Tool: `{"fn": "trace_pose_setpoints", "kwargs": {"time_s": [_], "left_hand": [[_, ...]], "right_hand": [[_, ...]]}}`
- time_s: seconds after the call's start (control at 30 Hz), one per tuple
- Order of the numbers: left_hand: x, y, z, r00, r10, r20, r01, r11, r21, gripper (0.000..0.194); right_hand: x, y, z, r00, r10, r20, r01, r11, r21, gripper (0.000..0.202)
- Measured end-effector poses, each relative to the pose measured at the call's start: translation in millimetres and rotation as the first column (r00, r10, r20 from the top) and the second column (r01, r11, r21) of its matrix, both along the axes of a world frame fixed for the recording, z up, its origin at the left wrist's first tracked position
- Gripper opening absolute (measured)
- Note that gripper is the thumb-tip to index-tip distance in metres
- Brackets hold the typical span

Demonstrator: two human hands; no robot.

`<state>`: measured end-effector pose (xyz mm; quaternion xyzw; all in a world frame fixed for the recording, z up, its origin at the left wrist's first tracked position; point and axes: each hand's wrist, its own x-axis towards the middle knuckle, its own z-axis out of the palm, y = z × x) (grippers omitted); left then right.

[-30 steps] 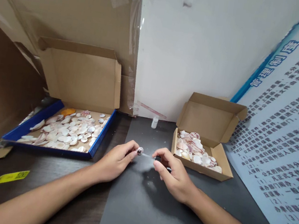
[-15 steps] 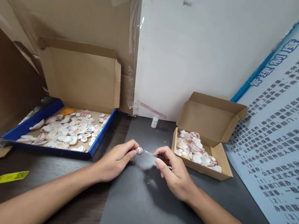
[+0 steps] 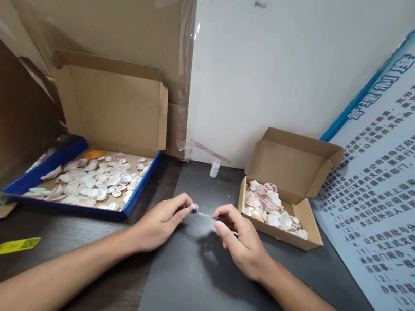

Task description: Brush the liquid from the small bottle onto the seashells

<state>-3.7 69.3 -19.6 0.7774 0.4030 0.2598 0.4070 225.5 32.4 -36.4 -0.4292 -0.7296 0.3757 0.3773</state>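
Over the dark mat, my left hand (image 3: 164, 224) pinches a small striped seashell (image 3: 194, 208) between thumb and fingertips. My right hand (image 3: 240, 238) is closed round the black end of an applicator (image 3: 205, 215) with a thin pale stem. The stem points left, its tip touching or very close to the shell; I cannot tell which. Whether a brush or a dropper forms the tip is too small to make out. A small white-and-clear bottle (image 3: 214, 169) stands upright farther back, near the wall.
To the left, an open blue-sided box (image 3: 127, 211) holds many pale shells. On the right is a smaller open cardboard box (image 3: 281, 236) of shells. A yellow tag strip (image 3: 2, 251) lies at lower left. A printed poster (image 3: 392, 193) leans in from the right.
The shell has turned slightly in my left fingers, showing a darker side. My right hand and the applicator have shifted only a little.
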Motion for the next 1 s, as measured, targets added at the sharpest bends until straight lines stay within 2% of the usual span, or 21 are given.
{"fn": "trace_pose_setpoints", "kwargs": {"time_s": [0.13, 0.2, 0.4, 0.63, 1.0], "left_hand": [[1.4, -0.6, 1.7, 1.000, 0.003, 0.004, -0.003, 1.000, -0.013, 0.029], [1.5, -0.4, 1.5, 1.000, 0.004, 0.003, -0.004, 1.000, -0.020, 0.031], [-0.9, 1.6, -2.6, 1.000, 0.007, -0.014, -0.007, 1.000, -0.014, 0.032], [1.7, 0.2, 0.0, 0.999, 0.037, 0.000, -0.037, 0.999, -0.007, 0.033], [-2.0, 0.8, -1.1, 0.997, 0.067, 0.032, -0.068, 0.997, 0.030, 0.030]], "right_hand": [[-0.9, 3.6, -0.5, 0.992, -0.118, 0.037, 0.117, 0.992, 0.040, 0.016], [-0.9, 4.2, -0.3, 0.990, -0.138, 0.038, 0.137, 0.990, 0.044, 0.016], [-0.8, -0.7, 1.0, 0.999, 0.036, 0.016, -0.037, 0.999, 0.011, 0.019], [-2.7, 2.8, -2.9, 0.993, -0.111, 0.043, 0.109, 0.993, 0.049, 0.015], [-1.6, -3.1, 2.0, 0.999, 0.029, 0.035, -0.030, 0.999, 0.039, 0.015]]}}
